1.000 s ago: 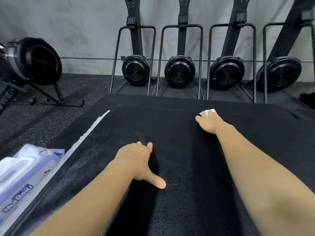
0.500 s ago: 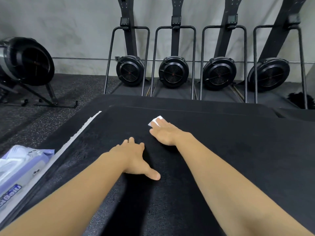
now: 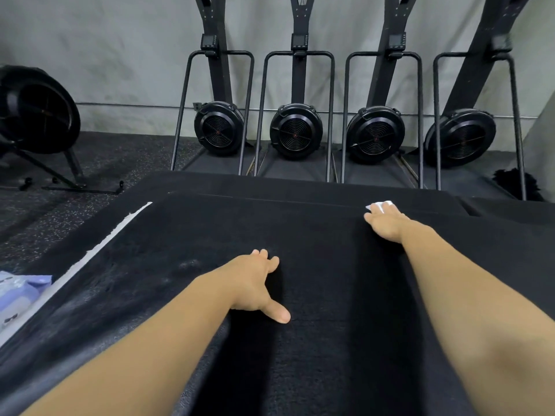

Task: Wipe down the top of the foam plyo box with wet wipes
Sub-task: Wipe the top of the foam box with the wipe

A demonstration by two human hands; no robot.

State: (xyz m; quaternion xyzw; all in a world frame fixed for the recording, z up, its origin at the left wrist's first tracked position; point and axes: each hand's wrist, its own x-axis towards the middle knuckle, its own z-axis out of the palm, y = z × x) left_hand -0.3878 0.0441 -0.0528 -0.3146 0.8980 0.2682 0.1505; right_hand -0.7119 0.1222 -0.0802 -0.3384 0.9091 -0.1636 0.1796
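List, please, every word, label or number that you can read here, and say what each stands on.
No text here is legible.
Wet wipes pack: dark print at the frame edge, blurred and cut off, unreadable.
Monitors on the upright machines: too small to read.
Foam plyo box: no lettering shows on its top.

Black foam plyo box point(image 3: 330, 340) standing on speckled rubber floor point(image 3: 99, 163).
Left hand point(image 3: 255, 283) lies flat on the box top at centre, thumb splayed toward 5 o'clock. Right hand point(image 3: 387, 225) at 1 o'clock near the far edge, straight fingers pressing a white wipe point(image 3: 381, 205). White strip point(image 3: 114, 235) along the box's left edge, 9 to 11 o'clock. Purple wipes pack point(image 3: 18, 292) at 9 o'clock just past the strip; can't tell what it sits on. On the floor: four fan machines point(image 3: 295, 132) at 12 o'clock, another fan unit point(image 3: 36, 115) at 10 o'clock.
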